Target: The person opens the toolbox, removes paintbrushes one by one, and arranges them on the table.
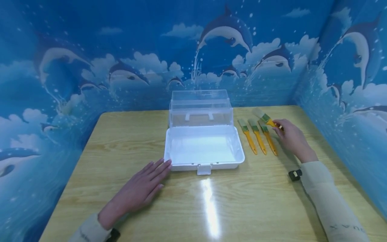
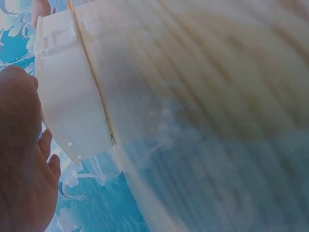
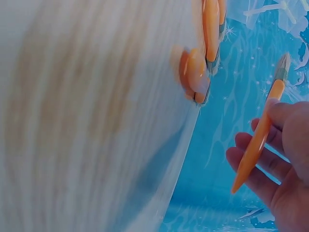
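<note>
A paintbrush (image 3: 258, 140) with an orange handle, green ferrule and pale bristles is pinched by my right hand (image 1: 291, 137), above the table at the right. Beside it three similar paintbrushes (image 1: 257, 136) lie side by side, bristles toward the back wall. A white plastic box (image 1: 204, 144) stands at the middle with its clear lid (image 1: 201, 107) tipped back; nothing lies inside. My left hand (image 1: 142, 185) has its fingers extended, and the fingertips touch the box's front left corner. In the left wrist view the box (image 2: 72, 96) appears sideways beyond the hand.
A white latch (image 1: 204, 169) hangs at the box's front. The wooden table (image 1: 130, 134) reaches back to blue walls (image 1: 136, 40) printed with dolphins. A strip of light reflects off the tabletop in front of the box.
</note>
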Motion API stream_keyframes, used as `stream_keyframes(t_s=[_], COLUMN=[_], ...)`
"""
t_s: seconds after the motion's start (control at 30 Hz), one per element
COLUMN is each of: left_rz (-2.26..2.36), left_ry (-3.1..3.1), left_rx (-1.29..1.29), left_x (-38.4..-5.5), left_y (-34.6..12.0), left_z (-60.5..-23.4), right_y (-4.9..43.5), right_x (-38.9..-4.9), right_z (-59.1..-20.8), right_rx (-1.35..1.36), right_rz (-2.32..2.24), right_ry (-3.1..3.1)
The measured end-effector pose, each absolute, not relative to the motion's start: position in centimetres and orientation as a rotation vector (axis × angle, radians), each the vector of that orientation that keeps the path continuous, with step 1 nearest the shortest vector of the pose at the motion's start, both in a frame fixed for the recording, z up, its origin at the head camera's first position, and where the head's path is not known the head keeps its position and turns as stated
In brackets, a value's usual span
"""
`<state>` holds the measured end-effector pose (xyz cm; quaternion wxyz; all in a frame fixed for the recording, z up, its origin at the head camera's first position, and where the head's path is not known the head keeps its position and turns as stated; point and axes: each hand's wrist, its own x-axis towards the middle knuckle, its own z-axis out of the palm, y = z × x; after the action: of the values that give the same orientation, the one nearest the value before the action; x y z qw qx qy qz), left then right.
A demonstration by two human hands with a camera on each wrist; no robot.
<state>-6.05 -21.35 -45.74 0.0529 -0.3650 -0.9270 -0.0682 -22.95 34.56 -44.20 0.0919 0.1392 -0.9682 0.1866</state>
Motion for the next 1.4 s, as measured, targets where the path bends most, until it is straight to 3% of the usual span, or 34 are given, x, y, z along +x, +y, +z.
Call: stream_keyframes(t_s=[1.4], left_rz=[-0.194], left_ry=[-2.852], left_rx=[-1.097], left_x=[-6.0], left_y=[-21.3], left_z=[-45.4], right_y=[36.9], right_x=[-22.7], right_z=[-45.0], right_rx=[0.249], right_rz=[0.495], right_ry=[-3.001])
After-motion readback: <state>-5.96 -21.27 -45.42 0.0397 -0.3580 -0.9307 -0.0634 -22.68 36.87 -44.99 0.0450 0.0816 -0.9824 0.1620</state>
